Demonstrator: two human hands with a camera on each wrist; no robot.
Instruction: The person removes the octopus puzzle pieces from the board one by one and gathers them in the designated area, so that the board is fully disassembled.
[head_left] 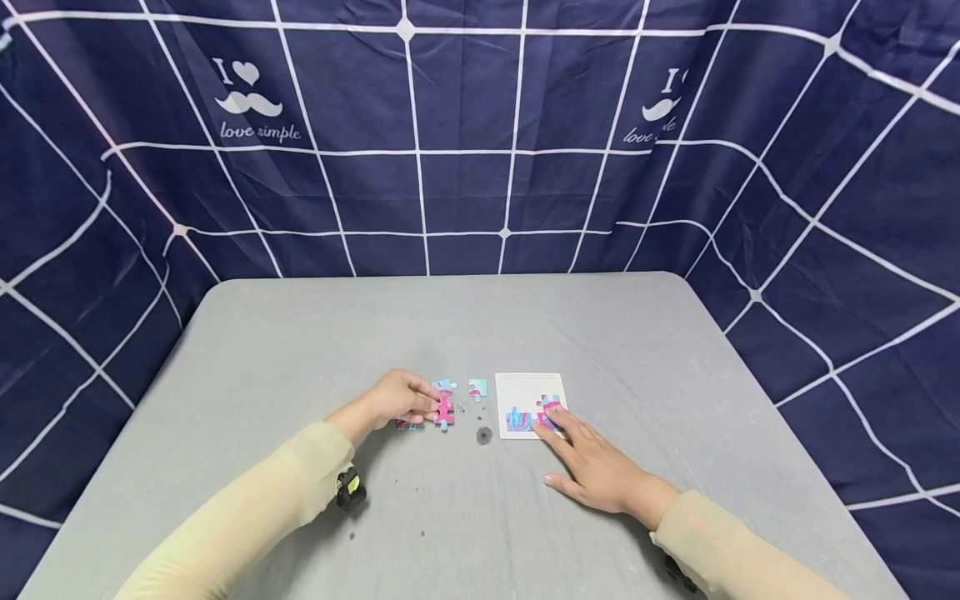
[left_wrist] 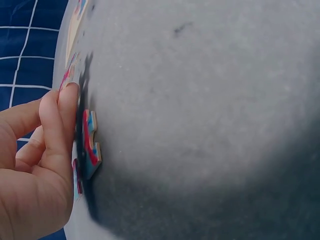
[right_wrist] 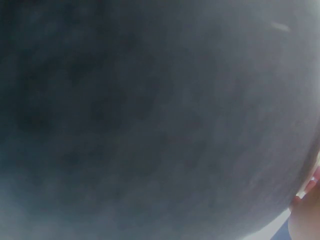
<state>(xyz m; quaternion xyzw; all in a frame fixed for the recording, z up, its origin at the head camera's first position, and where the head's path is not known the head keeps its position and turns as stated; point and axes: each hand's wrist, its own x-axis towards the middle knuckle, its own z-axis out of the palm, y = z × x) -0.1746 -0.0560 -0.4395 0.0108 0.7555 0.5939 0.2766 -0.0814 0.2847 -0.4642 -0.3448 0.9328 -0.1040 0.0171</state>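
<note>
My left hand pinches a pink puzzle piece between thumb and fingers, a little above the table in the left wrist view. Loose pieces lie around it: a blue and pink one below the hand, and a light blue one to its right. A white puzzle tray lies right of centre, with a blue and purple piece at its lower left and pink ones at its right. The fingertips of my right hand rest on the pink piece in the tray, fingers extended.
The grey tabletop carries a dark round smudge and small dark specks between the hands. A dark blue curtain with white grid lines stands around its back and sides.
</note>
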